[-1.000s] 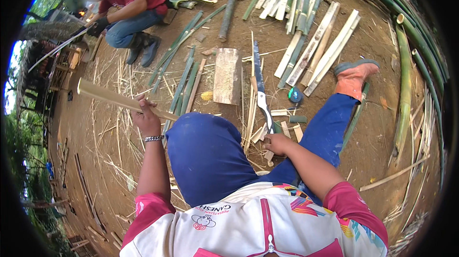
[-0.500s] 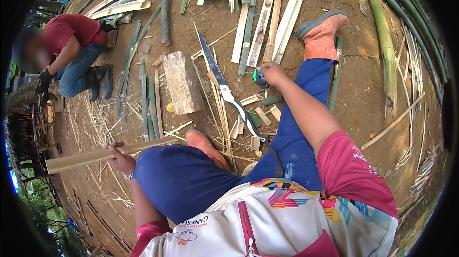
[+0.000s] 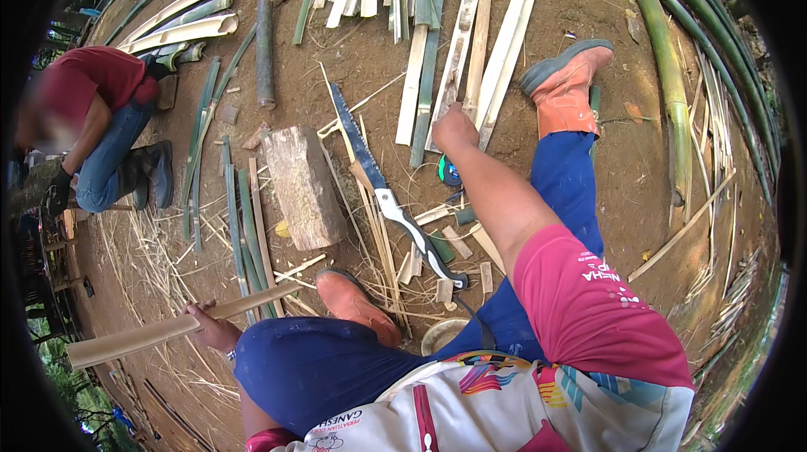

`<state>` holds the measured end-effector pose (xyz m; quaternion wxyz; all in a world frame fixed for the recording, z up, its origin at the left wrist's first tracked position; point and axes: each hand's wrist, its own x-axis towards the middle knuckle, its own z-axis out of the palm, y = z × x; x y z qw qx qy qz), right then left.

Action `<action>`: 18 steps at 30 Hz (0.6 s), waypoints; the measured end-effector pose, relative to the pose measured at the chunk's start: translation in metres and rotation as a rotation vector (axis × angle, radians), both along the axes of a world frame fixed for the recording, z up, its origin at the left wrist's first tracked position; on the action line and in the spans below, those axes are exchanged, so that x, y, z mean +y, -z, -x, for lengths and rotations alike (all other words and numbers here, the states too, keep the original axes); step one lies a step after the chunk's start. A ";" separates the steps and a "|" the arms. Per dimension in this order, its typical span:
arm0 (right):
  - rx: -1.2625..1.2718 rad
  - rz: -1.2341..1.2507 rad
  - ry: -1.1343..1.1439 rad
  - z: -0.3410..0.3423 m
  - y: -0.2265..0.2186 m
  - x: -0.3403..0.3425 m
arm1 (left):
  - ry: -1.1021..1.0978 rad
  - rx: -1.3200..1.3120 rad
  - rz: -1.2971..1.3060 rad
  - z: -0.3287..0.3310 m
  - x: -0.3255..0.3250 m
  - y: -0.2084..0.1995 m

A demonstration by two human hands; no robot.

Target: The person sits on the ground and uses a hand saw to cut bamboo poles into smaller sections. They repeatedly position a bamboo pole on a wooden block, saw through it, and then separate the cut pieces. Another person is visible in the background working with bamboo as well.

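Observation:
My left hand [image 3: 213, 327] is closed round a pale split bamboo strip [image 3: 134, 343], which lies across beside my bent left knee. Ahead, my right hand [image 3: 455, 130] is closed at the near end of another long split bamboo strip [image 3: 462, 31] on the ground; its fingertips are partly hidden. Just below that hand a black and teal tape measure [image 3: 448, 171] rests on the soil. A pruning saw [image 3: 382, 187] with a white and black handle lies between my legs, its blade pointing away from me.
A squared wood block [image 3: 303, 187] stands left of the saw. Green bamboo strips [image 3: 244, 216] and shavings lie near it. Thick bamboo poles [image 3: 664, 74] run along the right. At the far left a co-worker [image 3: 101, 116] in gloves bends over a log.
My right hand has left the tape measure on the ground and moved forward onto the end of a split bamboo strip. The left hand keeps its strip, slightly lower in view.

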<state>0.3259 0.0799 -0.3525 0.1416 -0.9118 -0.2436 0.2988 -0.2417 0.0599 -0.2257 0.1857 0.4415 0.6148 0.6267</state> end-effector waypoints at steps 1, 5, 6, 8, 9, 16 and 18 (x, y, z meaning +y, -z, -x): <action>0.025 0.000 0.051 0.000 0.003 0.004 | -0.004 0.002 -0.005 -0.004 0.001 0.001; 0.072 -0.126 0.316 0.013 0.004 0.006 | 0.036 0.080 -0.007 0.004 -0.001 0.006; 0.072 -0.121 0.269 0.011 0.005 0.004 | 0.061 0.098 -0.019 0.003 -0.002 0.006; 0.071 -0.106 0.175 0.005 0.009 -0.002 | 0.050 0.066 -0.005 -0.002 -0.003 0.005; 0.052 -0.070 0.118 0.003 0.007 -0.001 | 0.047 0.038 -0.002 -0.003 -0.004 0.005; 1.178 -0.899 0.572 -0.018 0.010 -0.043 | 0.084 -0.061 0.011 0.013 -0.004 0.023; 1.110 -0.852 0.582 -0.029 -0.009 -0.064 | 0.115 -0.053 0.004 0.004 0.000 0.015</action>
